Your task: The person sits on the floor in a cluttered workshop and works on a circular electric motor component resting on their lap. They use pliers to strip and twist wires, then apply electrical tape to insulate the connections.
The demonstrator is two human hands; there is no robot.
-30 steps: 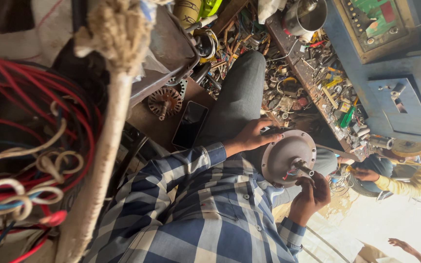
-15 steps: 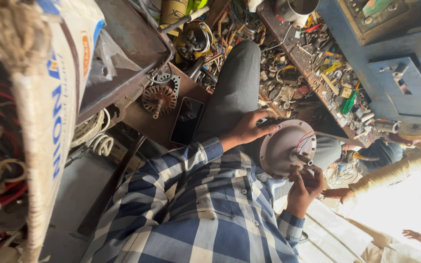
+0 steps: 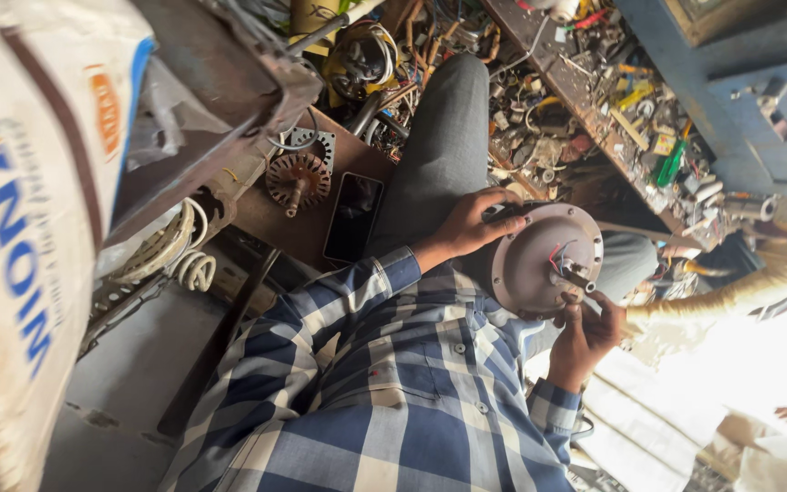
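A cluttered repair workshop, with a workbench (image 3: 594, 87) strewn with small parts, wire and tools. The person sits in a blue checked shirt and grey trousers, with a round grey fan motor housing (image 3: 544, 260) resting on the lap. The left hand (image 3: 468, 225) grips the housing's rim, fingers curled over its edge. The right hand (image 3: 585, 328) pinches the short shaft (image 3: 577, 278) and coloured wires at the housing's centre. A dark smartphone (image 3: 353, 217) lies beside a copper-wound rotor (image 3: 298, 179) on a brown board.
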